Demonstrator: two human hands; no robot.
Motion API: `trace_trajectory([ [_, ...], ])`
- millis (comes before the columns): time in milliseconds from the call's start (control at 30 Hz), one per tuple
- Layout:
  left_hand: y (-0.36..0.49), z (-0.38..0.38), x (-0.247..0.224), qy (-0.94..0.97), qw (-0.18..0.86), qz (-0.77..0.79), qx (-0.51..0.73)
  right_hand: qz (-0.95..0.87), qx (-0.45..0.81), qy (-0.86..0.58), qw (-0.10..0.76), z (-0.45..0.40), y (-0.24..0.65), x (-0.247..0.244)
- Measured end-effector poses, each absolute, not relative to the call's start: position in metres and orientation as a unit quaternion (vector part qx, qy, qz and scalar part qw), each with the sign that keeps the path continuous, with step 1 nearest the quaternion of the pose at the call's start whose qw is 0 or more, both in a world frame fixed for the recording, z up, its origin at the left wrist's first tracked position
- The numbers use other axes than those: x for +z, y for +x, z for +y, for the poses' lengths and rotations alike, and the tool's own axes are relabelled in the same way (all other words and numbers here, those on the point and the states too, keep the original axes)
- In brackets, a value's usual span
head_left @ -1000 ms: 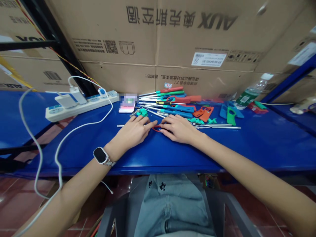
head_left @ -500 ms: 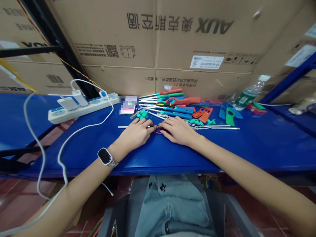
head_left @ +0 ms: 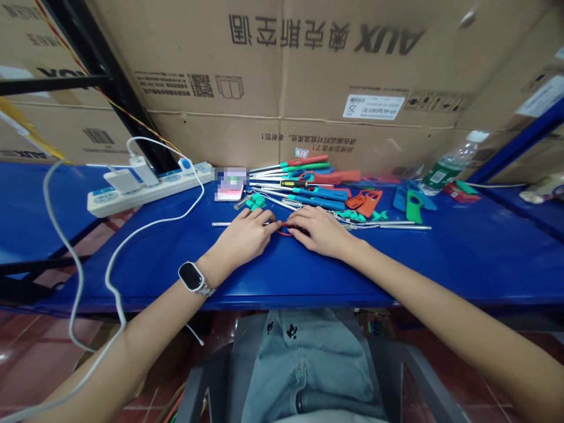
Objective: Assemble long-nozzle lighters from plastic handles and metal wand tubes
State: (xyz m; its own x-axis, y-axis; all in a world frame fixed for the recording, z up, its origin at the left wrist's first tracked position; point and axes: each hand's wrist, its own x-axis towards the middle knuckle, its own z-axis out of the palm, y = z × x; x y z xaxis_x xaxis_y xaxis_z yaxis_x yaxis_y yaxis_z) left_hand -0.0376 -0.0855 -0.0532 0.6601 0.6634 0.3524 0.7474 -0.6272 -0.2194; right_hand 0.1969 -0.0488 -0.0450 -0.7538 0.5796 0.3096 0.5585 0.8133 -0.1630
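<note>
My left hand (head_left: 247, 238) and my right hand (head_left: 319, 232) meet low over the blue table, fingers closed on a small red lighter handle piece (head_left: 284, 233) with a loop. Most of that piece is hidden under my fingers. From beside my left hand a thin metal rod (head_left: 220, 224) sticks out to the left. Just behind my hands lies a pile of long-nosed lighters with blue handles (head_left: 328, 203), red handles (head_left: 328, 177) and metal tubes. Small green plastic parts (head_left: 256, 201) lie behind my left hand, and more green parts (head_left: 352, 215) beyond my right.
A white power strip (head_left: 150, 191) with plugged-in chargers stands left, its white cable (head_left: 154, 226) crossing the table and my left forearm. A phone (head_left: 230, 187) lies behind my left hand. Orange shells (head_left: 365, 202), a green shell (head_left: 414, 205) and a tilted bottle (head_left: 445, 170) are right. Cardboard (head_left: 317, 70) walls the back.
The whole view has shifted slightly. Both hands stay on the red handle piece, with only small finger movement.
</note>
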Motion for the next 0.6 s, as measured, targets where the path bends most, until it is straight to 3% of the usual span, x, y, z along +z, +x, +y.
trace_trajectory([
  [200,-0.0376,-0.0861,-0.0532,-0.893,0.163,-0.399,-0.128,-0.918,0.046,-0.332,0.212,-0.0521,0.1967,-0.0460],
  [600,-0.0389,-0.0867,-0.0486,-0.894,0.149,-0.402,-0.128,-0.929,-0.033,-0.335,0.156,-0.0548,0.1972,-0.0415],
])
